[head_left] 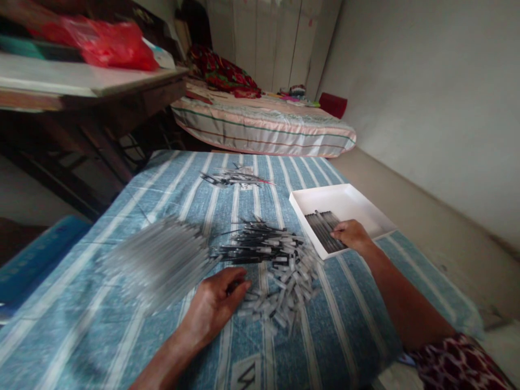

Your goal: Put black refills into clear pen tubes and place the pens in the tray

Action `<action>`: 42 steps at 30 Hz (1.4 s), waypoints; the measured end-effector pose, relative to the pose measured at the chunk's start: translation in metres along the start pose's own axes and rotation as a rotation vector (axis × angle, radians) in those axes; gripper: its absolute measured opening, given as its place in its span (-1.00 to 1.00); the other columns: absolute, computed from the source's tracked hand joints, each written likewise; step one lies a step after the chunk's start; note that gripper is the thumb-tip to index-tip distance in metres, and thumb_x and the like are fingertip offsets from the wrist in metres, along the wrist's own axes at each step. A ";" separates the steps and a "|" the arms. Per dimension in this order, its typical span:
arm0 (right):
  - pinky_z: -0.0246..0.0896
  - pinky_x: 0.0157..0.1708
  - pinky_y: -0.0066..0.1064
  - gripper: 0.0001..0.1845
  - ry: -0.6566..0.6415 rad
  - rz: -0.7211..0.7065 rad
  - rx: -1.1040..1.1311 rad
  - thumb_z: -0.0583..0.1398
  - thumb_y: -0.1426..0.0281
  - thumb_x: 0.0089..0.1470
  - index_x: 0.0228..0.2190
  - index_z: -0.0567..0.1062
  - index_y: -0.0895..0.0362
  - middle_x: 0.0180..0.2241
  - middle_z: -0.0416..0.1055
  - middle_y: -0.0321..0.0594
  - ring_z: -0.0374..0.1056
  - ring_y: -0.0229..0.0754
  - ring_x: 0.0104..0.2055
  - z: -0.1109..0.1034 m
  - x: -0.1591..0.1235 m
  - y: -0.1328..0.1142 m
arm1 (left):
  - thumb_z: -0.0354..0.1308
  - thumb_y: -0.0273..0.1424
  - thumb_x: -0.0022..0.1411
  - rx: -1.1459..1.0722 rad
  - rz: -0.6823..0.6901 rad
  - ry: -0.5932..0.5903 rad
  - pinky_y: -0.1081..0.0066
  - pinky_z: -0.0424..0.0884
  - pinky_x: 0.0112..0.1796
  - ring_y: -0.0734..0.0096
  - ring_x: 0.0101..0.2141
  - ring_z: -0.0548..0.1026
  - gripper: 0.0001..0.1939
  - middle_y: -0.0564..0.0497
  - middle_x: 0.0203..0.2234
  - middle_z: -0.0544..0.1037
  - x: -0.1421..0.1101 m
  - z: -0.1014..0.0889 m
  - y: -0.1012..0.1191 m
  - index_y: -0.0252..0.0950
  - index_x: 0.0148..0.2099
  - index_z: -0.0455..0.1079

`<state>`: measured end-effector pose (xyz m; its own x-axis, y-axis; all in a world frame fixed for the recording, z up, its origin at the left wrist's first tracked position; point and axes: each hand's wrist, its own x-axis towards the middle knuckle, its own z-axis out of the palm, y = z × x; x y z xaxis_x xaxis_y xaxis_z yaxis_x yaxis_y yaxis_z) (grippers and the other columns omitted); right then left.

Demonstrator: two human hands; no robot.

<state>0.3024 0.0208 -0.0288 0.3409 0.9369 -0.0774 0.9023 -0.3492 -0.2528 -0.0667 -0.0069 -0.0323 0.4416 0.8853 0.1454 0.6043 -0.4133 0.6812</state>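
Note:
My right hand (352, 234) reaches into a white box lid or shallow tray (368, 208), fingers closed on a dark grey pen at the end of a row of pens (323, 225). My left hand (219, 298) hovers at the near side of the piles, fingers loosely curled, thumb and forefinger apart with nothing visible between them. To its left lies a broad heap of translucent pen barrels (162, 260). Just beyond it are dark pen refills with pale ends (260, 241). Small clear caps (290, 287) are scattered to its right.
A blue striped cloth (162, 179) covers the table. Farther back lies a small bunch of thin dark refills (233, 177). A bed (264, 122) stands beyond, a side table (93, 81) with a red plastic bag (114, 43) at left, and a blue object (44, 260) below it.

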 end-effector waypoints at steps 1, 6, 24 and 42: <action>0.22 -0.39 -0.54 -0.80 -0.015 -0.007 -0.010 0.21 0.33 -0.08 -0.40 0.61 0.11 -0.43 0.56 -0.28 0.45 -0.24 -0.36 0.000 0.001 0.000 | 0.05 -0.26 0.16 0.010 0.003 0.000 0.52 0.39 -0.38 0.40 -0.42 0.53 -0.76 0.04 -0.41 0.58 0.000 0.000 -0.001 -0.28 -0.22 0.42; 0.20 -0.38 -0.54 -0.80 -0.075 -0.023 -0.097 0.22 0.30 -0.08 -0.43 0.61 0.11 -0.42 0.56 -0.23 0.45 -0.22 -0.33 -0.006 0.002 -0.002 | 0.04 -0.25 0.17 0.060 0.014 -0.010 0.52 0.38 -0.38 0.40 -0.43 0.52 -0.77 0.03 -0.42 0.58 0.000 0.001 -0.002 -0.27 -0.25 0.42; 0.05 -0.41 -0.52 -0.75 -0.132 -0.557 0.071 0.10 0.32 0.08 -0.49 0.54 0.12 -0.46 0.52 -0.26 0.38 -0.27 -0.39 0.004 -0.102 -0.108 | -0.01 -0.33 0.18 0.150 -0.006 -0.072 0.49 0.32 -0.37 0.38 -0.42 0.49 -0.78 -0.02 -0.46 0.53 -0.002 -0.006 0.005 -0.28 -0.27 0.44; 0.25 -0.36 -0.34 -0.76 -0.253 -0.565 -0.312 0.08 0.41 0.08 -0.38 0.56 0.17 -0.37 0.54 0.02 0.47 0.02 -0.28 0.030 -0.105 -0.166 | -0.01 -0.39 0.17 0.717 -0.330 -0.108 0.36 0.34 -0.28 0.20 -0.24 0.48 -0.81 -0.12 -0.33 0.48 0.002 -0.038 -0.005 -0.30 -0.28 0.42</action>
<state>0.1089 -0.0189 -0.0076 -0.2418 0.9381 -0.2479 0.9699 0.2410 -0.0340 -0.0943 0.0047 -0.0088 0.2048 0.9756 -0.0792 0.9785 -0.2018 0.0435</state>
